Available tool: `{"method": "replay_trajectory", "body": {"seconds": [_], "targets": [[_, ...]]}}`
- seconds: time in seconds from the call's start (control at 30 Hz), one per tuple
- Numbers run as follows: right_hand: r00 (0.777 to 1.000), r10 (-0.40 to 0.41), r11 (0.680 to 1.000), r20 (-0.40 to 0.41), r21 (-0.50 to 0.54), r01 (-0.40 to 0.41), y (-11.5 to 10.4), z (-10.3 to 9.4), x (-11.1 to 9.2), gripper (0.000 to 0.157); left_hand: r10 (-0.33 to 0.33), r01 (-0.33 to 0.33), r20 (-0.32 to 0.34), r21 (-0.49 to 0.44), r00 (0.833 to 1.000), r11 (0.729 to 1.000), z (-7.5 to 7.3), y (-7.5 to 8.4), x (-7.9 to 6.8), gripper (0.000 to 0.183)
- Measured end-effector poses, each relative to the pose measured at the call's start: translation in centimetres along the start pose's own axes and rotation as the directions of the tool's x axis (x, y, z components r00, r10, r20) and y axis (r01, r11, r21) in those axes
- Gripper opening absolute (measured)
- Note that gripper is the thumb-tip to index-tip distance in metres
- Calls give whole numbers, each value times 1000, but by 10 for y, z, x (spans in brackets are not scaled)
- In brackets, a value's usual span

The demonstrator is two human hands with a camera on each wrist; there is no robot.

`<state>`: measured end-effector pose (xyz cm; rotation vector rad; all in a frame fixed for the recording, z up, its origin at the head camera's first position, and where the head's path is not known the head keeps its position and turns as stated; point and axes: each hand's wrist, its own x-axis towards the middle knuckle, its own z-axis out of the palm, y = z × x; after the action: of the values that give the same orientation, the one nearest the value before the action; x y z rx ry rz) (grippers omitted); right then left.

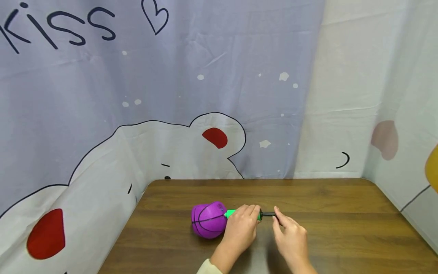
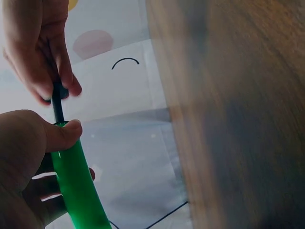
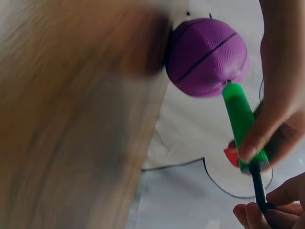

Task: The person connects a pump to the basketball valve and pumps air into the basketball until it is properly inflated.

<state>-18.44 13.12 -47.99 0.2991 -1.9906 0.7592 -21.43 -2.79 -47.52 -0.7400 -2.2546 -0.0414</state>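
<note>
A purple ball with black basketball lines (image 1: 209, 220) sits on the table, its surface dented at the top in the head view. A green hand pump (image 3: 239, 112) meets the ball at its narrow end, near a small dark spot. My left hand (image 1: 241, 228) grips the pump's green barrel (image 2: 78, 183), thumb along its rear end. My right hand (image 1: 292, 238) pinches the black handle (image 2: 58, 90) at the end of the pump's rod (image 3: 258, 186), part of which shows outside the barrel. The right fingers hide most of the handle.
The brown wooden table (image 1: 335, 224) spreads under both hands. Behind and beside it hangs a printed curtain (image 1: 219, 76) with white bear-like shapes, reaching the table's far edge.
</note>
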Motion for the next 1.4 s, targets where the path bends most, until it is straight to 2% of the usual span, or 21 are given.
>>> {"method": "replay_trajectory", "body": {"seconds": [0.13,0.2,0.33,0.4,0.6,0.83,0.93,1.07,1.2,1.4], "targets": [[1000,4,999,30,45,-6,-2,6,-1,36,2,-2,-1,-15,1000,1000,-1,0,-1,43],[999,-18,999,29,52,16,0,6,-2,37,1,-1,-1,-32,1000,999,-2,-2,-2,43],[997,-78,995,0,58,78,8,3,0,37,-4,4,1,-58,1000,998,-3,-5,-4,42],[997,-81,995,-14,58,81,13,0,2,38,-8,8,5,-68,1000,998,-4,-6,-4,41],[999,-14,999,-40,34,15,28,-20,13,35,-37,39,29,-73,999,997,-5,-9,-4,39],[996,90,995,-8,31,-90,39,-42,19,33,-47,50,33,-79,998,996,-6,-12,-5,39],[996,94,995,6,20,-94,40,-45,18,33,-44,47,32,-88,999,995,-6,-12,-5,39],[998,59,998,-7,-1,-59,41,-45,16,34,-36,38,18,-89,999,995,-5,-12,-6,40],[998,64,997,-24,-34,-64,37,-41,14,35,-24,24,-1,-82,1000,996,-5,-12,-7,41],[998,9,999,-57,-32,-11,21,-23,8,36,-12,12,-4,-42,1000,999,-4,-8,-4,41]]}}
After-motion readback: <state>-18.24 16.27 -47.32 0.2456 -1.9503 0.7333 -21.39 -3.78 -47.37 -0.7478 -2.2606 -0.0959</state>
